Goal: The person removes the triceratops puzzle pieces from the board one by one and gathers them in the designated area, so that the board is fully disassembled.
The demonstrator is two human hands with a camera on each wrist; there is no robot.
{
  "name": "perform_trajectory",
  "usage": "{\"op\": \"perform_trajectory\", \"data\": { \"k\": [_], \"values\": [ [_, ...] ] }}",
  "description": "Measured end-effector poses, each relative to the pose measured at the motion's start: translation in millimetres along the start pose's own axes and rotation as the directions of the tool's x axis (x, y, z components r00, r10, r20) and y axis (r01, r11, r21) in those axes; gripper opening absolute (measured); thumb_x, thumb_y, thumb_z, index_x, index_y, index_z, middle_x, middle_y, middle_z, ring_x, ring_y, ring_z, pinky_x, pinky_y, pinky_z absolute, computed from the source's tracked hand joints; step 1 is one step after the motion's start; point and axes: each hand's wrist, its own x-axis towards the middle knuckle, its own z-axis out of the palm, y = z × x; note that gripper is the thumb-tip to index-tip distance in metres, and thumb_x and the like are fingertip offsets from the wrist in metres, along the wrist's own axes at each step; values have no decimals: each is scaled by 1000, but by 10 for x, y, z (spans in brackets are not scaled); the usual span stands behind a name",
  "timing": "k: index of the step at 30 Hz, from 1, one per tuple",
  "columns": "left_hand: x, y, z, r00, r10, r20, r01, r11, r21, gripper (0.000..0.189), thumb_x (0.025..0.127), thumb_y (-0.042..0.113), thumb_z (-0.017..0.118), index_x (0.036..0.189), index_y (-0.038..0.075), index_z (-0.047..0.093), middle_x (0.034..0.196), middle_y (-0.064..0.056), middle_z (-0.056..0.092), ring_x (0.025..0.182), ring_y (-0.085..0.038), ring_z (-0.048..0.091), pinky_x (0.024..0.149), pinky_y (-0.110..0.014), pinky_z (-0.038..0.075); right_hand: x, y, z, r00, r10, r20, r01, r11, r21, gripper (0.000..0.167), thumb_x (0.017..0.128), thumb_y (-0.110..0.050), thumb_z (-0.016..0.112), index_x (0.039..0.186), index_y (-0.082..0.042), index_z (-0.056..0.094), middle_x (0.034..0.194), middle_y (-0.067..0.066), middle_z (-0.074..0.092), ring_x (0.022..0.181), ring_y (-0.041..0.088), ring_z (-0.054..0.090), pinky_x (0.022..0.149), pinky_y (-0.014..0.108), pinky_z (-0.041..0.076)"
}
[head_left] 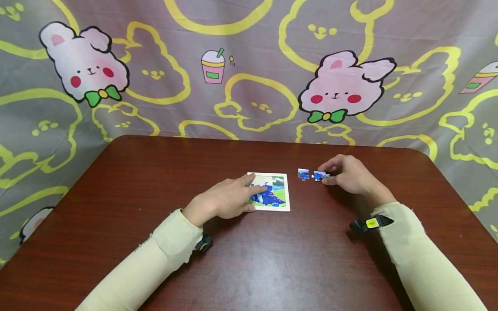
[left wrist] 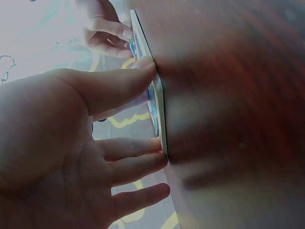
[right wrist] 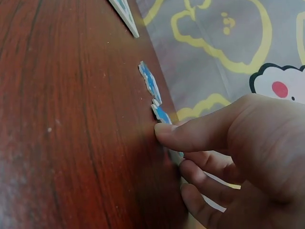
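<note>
A small square jigsaw puzzle (head_left: pixel 288 192) with a white border lies on the table, showing a blue dinosaur; a pale bare patch shows at its upper part. My left hand (head_left: pixel 225 198) rests on its left side, fingers extended, index finger over the picture and thumb at the near edge. To the right, my right hand (head_left: pixel 352 175) pinches a blue jigsaw piece (right wrist: pixel 163 114) between thumb and fingers, low at the tabletop. Just left of it lies another blue and lilac jigsaw piece (head_left: pixel 303 173), close beside the held one. The fingers partly hide the held piece.
A dark reddish-brown wooden table (head_left: pixel 272 268) carries everything. Behind its far edge hangs a grey curtain (head_left: pixel 256 56) printed with rabbits and yellow outlines. Both wrists wear black straps (head_left: pixel 383 221) over pale sleeves.
</note>
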Motion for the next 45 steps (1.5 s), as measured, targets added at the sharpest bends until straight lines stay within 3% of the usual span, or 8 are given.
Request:
{"op": "perform_trajectory", "data": {
  "k": [11,21,26,33,38,45],
  "values": [
    [4,23,-15,1000,3,-10,-3,1000,0,64,106,37,65,165,31,41,176,-18,27,155,-37,45,120,-50,46,21,6,-8,997,82,13,-82,996,38,34,92,-11,82,125,-4,77,114,18,77,102,31,61,83,37,47],
    [8,20,-17,1000,4,-6,-4,1000,3,64,106,37,65,165,31,40,176,-18,27,155,-37,44,121,-52,45,37,13,-8,996,86,13,-87,995,50,39,92,-12,83,128,-3,75,120,22,73,103,31,60,85,37,48],
    [16,19,-25,1000,22,-10,-22,999,23,63,107,37,65,165,30,42,175,-19,28,155,-36,45,119,-50,47,32,-5,21,997,53,-52,-51,998,38,45,91,-23,86,130,-5,73,118,19,72,103,30,62,82,33,50],
    [5,12,-39,1000,16,2,-16,1000,19,63,107,38,65,165,31,41,175,-18,28,153,-35,48,117,-50,48,30,-181,74,990,3,-141,5,998,59,44,92,-24,85,130,-7,72,118,18,73,101,30,65,80,33,52],
    [11,6,-50,1000,-5,5,5,1000,-28,64,106,38,65,165,32,41,176,-18,25,158,-34,40,121,-52,45,50,-373,161,995,-5,-103,13,996,85,45,92,-25,85,132,-10,71,119,15,71,104,30,62,81,34,53],
    [57,43,-86,1000,12,13,-12,1000,-20,65,107,39,64,166,35,37,178,-16,22,162,-34,31,123,-56,41,114,-570,397,996,-73,-53,76,995,64,40,90,-20,86,127,-9,74,111,13,70,95,26,62,74,32,52]
  ]
}}
